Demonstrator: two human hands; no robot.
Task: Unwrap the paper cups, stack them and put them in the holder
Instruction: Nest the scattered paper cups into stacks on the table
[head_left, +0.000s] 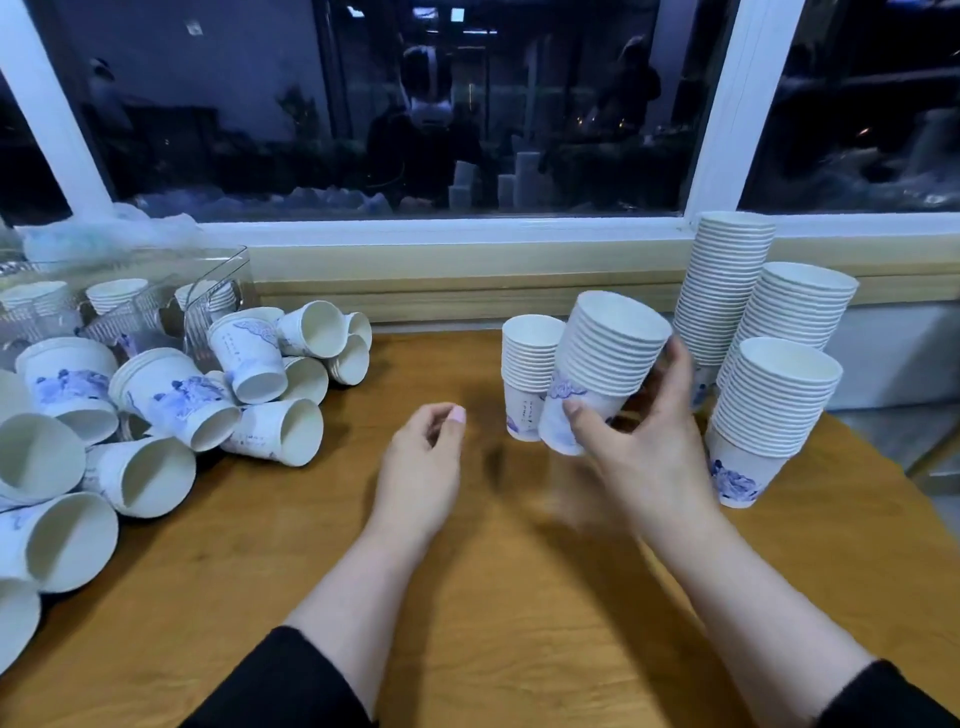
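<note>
Right hand held a stack of paper cups over the wooden table.

The right hand (644, 441) was wrapped around a tilted cup stack (602, 364), thumb on the front, fingers behind. A small cup stack (527, 374) stood just beside it on the table (467, 561). The left hand (423, 462) hovered with loosely curled fingers and held nothing. Three tall cup stacks (774, 400) stood on the right. A pile of loose cups (171, 395) lay on the left, near a clear holder (228, 270) with cups inside.
</note>
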